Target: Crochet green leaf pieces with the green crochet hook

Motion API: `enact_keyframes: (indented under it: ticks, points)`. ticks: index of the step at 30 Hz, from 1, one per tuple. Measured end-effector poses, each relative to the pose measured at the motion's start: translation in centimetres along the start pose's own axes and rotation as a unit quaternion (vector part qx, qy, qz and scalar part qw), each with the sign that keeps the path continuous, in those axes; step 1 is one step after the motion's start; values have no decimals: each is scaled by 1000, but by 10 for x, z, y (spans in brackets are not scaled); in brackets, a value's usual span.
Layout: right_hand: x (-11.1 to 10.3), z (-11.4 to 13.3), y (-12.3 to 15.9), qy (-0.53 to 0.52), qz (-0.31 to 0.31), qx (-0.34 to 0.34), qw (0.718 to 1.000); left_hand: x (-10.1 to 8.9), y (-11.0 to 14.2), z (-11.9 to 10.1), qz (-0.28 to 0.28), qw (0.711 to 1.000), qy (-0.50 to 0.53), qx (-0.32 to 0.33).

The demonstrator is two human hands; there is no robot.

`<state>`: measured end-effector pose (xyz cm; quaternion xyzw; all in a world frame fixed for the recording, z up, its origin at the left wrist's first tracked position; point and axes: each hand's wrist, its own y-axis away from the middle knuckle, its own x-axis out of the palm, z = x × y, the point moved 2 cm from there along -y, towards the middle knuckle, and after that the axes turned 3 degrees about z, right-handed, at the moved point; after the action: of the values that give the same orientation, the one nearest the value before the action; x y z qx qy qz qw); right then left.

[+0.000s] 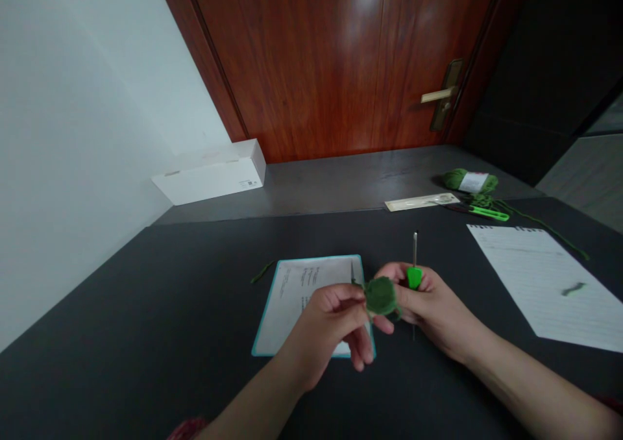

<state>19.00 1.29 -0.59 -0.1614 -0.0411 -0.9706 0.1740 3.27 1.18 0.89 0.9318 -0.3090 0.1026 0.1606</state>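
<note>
The left hand (331, 320) is partly closed, its fingers curled, and pinches the left edge of the green crochet disc (380, 296). The right hand (433, 304) is also partly closed, its fingers wrapped around the green handle of the crochet hook (414, 276), with the metal shaft pointing upward. The disc is held between both hands, above the card (287, 310), and its right edge lies against the right hand. Whether the hook enters the stitches cannot be determined.

The card has a teal border and printed text, and lies on the dark mat (146, 291) beneath the left hand. A short yarn scrap (263, 271) lies just left of the card. Lined paper (545, 278) lies to the right, with a second scrap (573, 289) on it. Farther forward are a labelled green yarn ball (471, 181), green-handled snips (489, 213) and a flat packet (421, 202). A white box (209, 172) stands against the wall (82, 135), near the wooden door (316, 57).
</note>
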Motion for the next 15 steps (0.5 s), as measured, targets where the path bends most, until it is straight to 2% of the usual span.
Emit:
enact_keyframes:
  ticks: [2, 5, 8, 11, 13, 15]
  points:
    - [0, 2, 0, -2, -4, 15, 1000, -3, 1, -2, -44, 997, -64, 10]
    - [0, 3, 0, -11, -2, 44, 999, -11, 5, -8, -84, 986, -115, 82]
    - [0, 1, 0, -24, 5, 76, 997, -14, 10, -16, -65, 964, -195, 166]
    - [-1, -1, 1, -44, 9, 96, 994, -13, 14, -21, -38, 915, -337, 219]
    - [-2, -2, 1, -59, 8, 103, 993, -12, 16, -21, -51, 889, -390, 234]
    - [-2, -2, 1, -73, 3, 103, 992, -12, 14, -18, -79, 901, -365, 219]
